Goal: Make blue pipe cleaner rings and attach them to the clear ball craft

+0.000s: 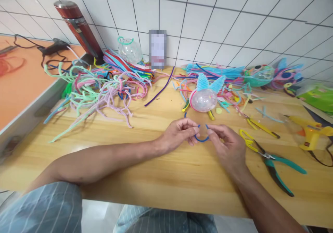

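A dark blue pipe cleaner (202,141) is bent into a small U between my hands, low over the wooden table. My left hand (179,131) pinches one side of it between thumb and fingers. On the other side, my right hand (227,144) pinches the opposite end. A blue tip also sticks up behind my left fingers; I cannot tell whether it belongs to the same piece. Just beyond my hands sits a clear plastic ball (204,100) with two light blue fuzzy ears (202,82), a pink band and yellow-black feet.
Pliers (270,158) with teal handles lie right of my right hand, near yellow-handled scissors or tweezers (260,127) and a yellow glue gun (309,132). Tangled pipe cleaners (104,94) cover the left. Behind stand a phone (158,49), another clear ball (130,50) and a red flask (78,30).
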The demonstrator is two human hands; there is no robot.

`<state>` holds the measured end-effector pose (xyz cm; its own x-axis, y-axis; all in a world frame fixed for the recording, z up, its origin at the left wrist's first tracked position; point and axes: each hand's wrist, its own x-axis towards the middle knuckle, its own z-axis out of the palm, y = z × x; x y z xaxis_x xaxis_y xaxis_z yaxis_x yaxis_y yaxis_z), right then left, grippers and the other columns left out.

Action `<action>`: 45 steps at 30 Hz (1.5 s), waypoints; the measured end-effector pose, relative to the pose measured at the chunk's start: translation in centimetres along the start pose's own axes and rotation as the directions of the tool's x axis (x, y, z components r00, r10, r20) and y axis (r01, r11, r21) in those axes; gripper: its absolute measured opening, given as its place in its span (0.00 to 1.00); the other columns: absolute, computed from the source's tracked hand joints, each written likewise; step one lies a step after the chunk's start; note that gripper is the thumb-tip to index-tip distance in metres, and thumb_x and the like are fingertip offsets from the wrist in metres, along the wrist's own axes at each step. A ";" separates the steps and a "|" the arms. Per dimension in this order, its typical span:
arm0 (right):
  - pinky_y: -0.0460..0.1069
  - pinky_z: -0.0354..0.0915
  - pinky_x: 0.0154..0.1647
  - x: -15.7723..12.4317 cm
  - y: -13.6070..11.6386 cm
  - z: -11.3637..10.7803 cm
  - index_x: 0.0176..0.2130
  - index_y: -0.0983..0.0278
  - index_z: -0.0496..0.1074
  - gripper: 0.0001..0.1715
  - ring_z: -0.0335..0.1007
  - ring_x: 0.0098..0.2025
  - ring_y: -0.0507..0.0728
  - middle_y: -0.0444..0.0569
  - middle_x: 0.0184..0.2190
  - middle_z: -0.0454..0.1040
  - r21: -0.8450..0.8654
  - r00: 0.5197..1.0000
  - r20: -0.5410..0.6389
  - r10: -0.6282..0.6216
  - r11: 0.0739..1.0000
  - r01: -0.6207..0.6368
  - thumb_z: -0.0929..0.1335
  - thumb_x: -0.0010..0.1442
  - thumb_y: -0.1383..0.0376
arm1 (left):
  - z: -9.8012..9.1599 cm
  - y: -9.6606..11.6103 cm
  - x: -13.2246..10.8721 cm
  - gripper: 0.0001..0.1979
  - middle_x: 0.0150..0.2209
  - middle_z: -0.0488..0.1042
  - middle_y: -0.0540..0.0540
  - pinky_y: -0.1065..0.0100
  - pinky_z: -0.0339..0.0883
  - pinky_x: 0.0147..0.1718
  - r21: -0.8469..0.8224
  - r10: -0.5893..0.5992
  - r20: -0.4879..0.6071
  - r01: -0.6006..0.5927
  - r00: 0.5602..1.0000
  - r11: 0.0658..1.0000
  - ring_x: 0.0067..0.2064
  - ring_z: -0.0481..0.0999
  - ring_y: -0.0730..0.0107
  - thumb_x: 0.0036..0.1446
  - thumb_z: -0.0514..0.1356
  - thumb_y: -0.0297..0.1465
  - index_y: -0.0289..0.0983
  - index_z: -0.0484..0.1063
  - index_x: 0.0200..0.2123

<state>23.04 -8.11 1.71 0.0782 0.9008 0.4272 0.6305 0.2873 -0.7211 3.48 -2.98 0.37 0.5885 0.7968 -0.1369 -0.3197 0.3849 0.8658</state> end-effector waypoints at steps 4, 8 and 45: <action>0.47 0.68 0.29 0.3 -0.7 -0.3 0.40 0.59 0.82 0.07 0.72 0.26 0.51 0.42 0.28 0.80 -0.052 0.994 0.041 -0.104 0.993 0.106 0.71 0.64 0.67 | -0.1 -0.2 -0.2 0.26 0.33 0.80 0.47 0.71 0.74 0.30 0.053 0.009 0.004 -0.009 1.000 0.999 0.28 0.79 0.75 0.51 0.75 0.47 0.33 0.75 0.40; 0.48 0.66 0.28 0.3 -1.2 -0.3 0.39 0.59 0.81 0.08 0.68 0.24 0.51 0.42 0.25 0.76 -0.085 0.986 0.088 -0.145 0.985 0.152 0.69 0.65 0.66 | -0.1 -0.2 -0.4 0.24 0.30 0.79 0.48 0.72 0.73 0.32 0.104 0.025 -0.002 -0.024 1.000 0.994 0.28 0.77 0.76 0.53 0.73 0.47 0.32 0.77 0.40; 0.48 0.65 0.27 -0.4 -1.2 -0.3 0.39 0.58 0.81 0.12 0.70 0.25 0.51 0.41 0.24 0.74 -0.125 0.960 0.133 -0.245 0.957 0.261 0.69 0.62 0.72 | 0.1 0.3 -1.1 0.15 0.28 0.74 0.51 0.73 0.68 0.31 0.299 0.053 0.089 -0.077 0.995 0.951 0.28 0.73 0.77 0.60 0.68 0.41 0.35 0.73 0.35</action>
<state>22.48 -8.91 2.62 -0.1820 0.8382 0.5140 0.7202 0.4696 -0.5107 2.81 -3.79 0.87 0.6344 0.7715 -0.0478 -0.1272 0.1653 0.9780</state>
